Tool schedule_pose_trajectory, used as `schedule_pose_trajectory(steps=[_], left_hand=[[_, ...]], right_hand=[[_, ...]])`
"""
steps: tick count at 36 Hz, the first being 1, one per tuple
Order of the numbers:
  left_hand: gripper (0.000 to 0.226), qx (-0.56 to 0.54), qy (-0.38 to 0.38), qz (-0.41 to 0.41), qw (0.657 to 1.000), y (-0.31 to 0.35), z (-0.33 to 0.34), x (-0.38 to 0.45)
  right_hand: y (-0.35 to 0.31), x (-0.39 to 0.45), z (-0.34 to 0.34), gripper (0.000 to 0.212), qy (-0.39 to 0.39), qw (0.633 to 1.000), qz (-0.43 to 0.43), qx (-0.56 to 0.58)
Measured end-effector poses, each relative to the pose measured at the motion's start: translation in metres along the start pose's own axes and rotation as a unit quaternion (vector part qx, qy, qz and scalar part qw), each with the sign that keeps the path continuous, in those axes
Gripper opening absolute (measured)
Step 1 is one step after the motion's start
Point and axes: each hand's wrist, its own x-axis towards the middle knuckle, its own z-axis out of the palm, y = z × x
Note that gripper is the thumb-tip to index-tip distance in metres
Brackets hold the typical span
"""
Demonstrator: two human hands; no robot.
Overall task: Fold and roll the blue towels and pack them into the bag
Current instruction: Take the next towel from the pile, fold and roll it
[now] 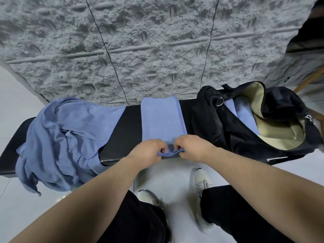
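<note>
A blue towel (161, 120), folded into a long narrow strip, lies across the black bench (129, 130) in the middle of the view. My left hand (146, 150) and my right hand (192, 148) both pinch its near end at the bench's front edge, fingers curled over the hem. A loose heap of blue towels (66, 137) covers the bench's left part and hangs over its front. The open black bag (231, 130) with beige lining stands on the right, and blue towels (243, 113) sit inside it.
A rough grey wall (157, 50) rises right behind the bench. White tiled floor (168, 172) lies in front, with my white shoes and black trousers on it. A wooden chair leg (308, 79) shows at the far right.
</note>
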Motion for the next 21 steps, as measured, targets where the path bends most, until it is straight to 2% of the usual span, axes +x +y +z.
schedule_pose_trajectory(steps=[5,13,21], left_hand=[[0.014,-0.008,-0.010,-0.009,1.000,0.003,-0.001,-0.007],[0.018,-0.050,-0.012,-0.040,0.998,-0.006,0.000,-0.007],[0.018,-0.112,-0.006,-0.037,0.993,-0.020,0.000,-0.008]], right_hand=[[0.000,-0.008,0.002,0.016,-0.005,1.000,0.009,0.027],[0.003,-0.013,-0.002,0.025,-0.012,0.998,0.037,0.053],[0.010,-0.010,-0.004,0.017,0.004,0.983,0.081,0.164]])
